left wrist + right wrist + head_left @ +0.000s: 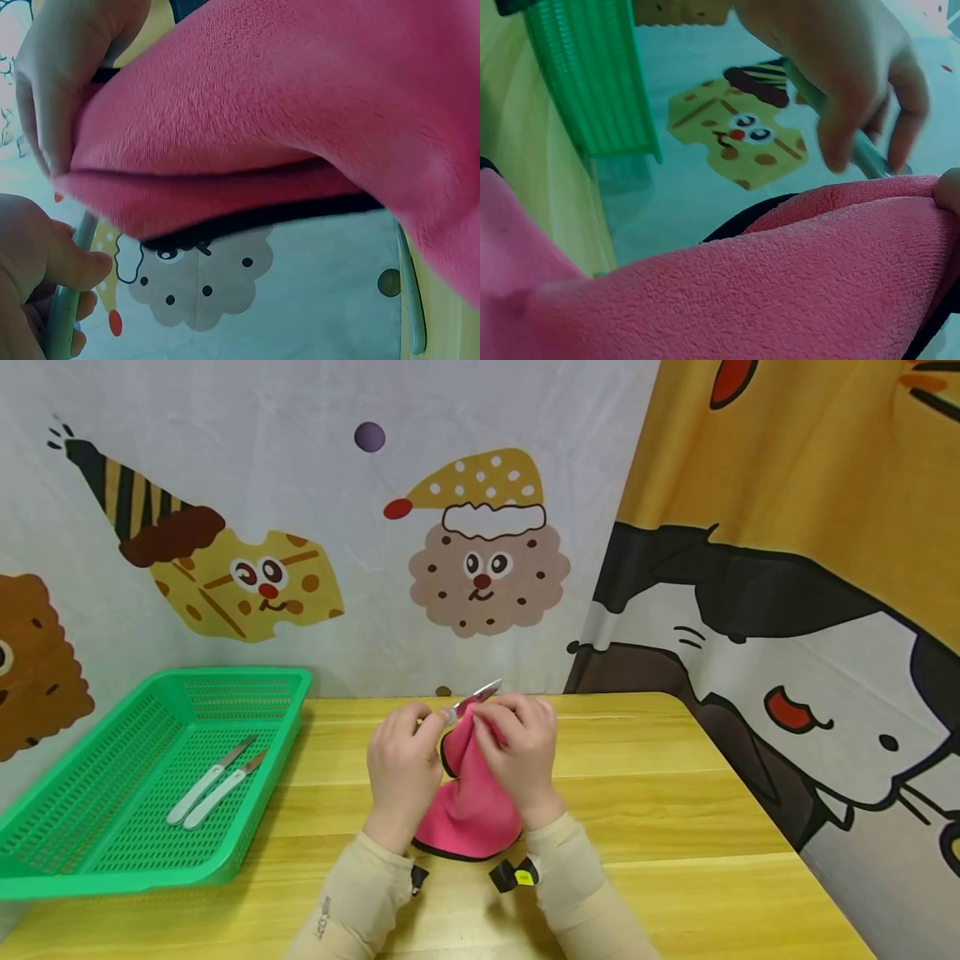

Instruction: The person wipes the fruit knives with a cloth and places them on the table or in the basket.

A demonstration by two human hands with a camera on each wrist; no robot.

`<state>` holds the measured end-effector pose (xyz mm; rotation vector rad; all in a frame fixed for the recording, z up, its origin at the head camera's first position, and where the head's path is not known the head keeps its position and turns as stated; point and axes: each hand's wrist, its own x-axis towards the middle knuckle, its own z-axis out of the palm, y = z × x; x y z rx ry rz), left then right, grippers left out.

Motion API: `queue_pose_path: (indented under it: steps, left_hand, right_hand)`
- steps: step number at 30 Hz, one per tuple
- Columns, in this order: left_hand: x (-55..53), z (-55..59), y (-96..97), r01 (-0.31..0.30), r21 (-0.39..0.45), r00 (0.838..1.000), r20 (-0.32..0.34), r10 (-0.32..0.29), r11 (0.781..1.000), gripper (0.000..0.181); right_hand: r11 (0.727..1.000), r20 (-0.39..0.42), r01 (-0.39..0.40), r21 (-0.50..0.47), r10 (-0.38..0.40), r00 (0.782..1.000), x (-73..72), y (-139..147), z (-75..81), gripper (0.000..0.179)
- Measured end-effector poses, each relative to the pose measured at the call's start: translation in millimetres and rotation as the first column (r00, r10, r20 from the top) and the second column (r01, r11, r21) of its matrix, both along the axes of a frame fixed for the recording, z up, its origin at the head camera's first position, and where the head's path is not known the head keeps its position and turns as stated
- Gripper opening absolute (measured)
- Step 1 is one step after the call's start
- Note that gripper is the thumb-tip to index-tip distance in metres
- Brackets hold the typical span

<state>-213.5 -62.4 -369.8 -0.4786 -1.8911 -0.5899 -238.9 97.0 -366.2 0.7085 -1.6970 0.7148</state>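
Note:
My left hand [405,768] grips the pale handle [64,319] of a small knife, and its metal blade [491,688] points up and to the right. A pink fleecy cloth [472,818] with black edging hangs from my right hand [522,747], which pinches a fold of it at the blade. In the left wrist view the cloth [247,112] droops in a wide fold, and its edge covers part of the knife. The right wrist view shows the knife handle [866,156] just above the top edge of the cloth.
A green plastic basket [262,802] stands at the left of the wooden table [660,827]. Two knives with white handles [197,793] lie in it side by side. Behind the table hangs a curtain [300,452] printed with cartoon figures.

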Motion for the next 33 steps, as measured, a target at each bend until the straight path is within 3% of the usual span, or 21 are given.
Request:
queue_pose_path:
  steps: [7,21,33]
  left_hand:
    - [4.0,-0.6,5.4,0.030,-0.052,0.998,0.048,-0.028,0.998,0.004]
    - [5.4,-1.9,10.3,0.041,-0.057,0.999,0.023,-0.039,0.998,0.010]
    - [3.3,-2.5,4.0,0.059,-0.021,0.998,0.009,-0.059,0.998,0.008]
  right_hand:
    - [0.999,0.044,0.035,0.013,-0.035,0.998,3.9,-10,-4.9,0.008]
    - [0.984,0.108,0.162,-0.078,-0.154,0.982,-6.8,15,-3.5,0.006]
    - [0.967,0.149,0.206,-0.148,-0.184,0.972,-14.0,34,-0.8,0.007]
